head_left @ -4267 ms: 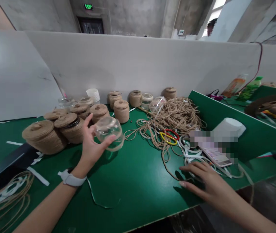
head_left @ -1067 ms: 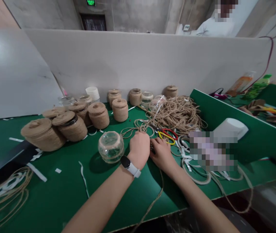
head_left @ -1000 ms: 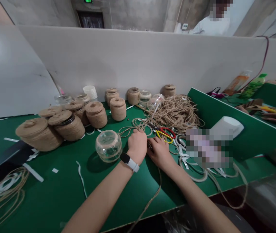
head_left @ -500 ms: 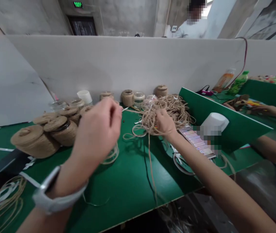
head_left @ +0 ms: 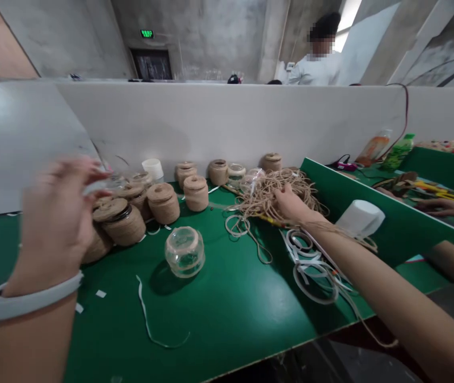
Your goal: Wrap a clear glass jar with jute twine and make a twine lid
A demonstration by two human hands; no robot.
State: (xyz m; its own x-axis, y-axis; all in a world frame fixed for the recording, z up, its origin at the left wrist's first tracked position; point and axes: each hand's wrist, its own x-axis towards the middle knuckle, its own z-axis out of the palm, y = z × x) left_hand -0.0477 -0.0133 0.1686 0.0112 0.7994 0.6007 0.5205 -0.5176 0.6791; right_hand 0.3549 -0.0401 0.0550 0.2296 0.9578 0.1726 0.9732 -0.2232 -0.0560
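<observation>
My left hand, smeared by motion, is raised at the left in front of the twine-wrapped jars. Its fingers look pinched, and a blurred strand of twine runs from the pile toward it. At the right my right hand has its fingertips in the tangled pile of jute twine, pinched on strands there. Between the hands a clear glass jar stands upright, with a beige band around its neck. A loop of twine hangs out from the pile.
Rolls of double-sided tape lie under my right forearm. A green divider stands at the right, with a white cup against it. More wrapped jars line the back. A co-worker's hand is beyond the divider.
My left hand has moved left, away from the pile, uncovering the clear glass jar and wrapped jars. My right hand stays at the twine pile. The view has shifted upward.
</observation>
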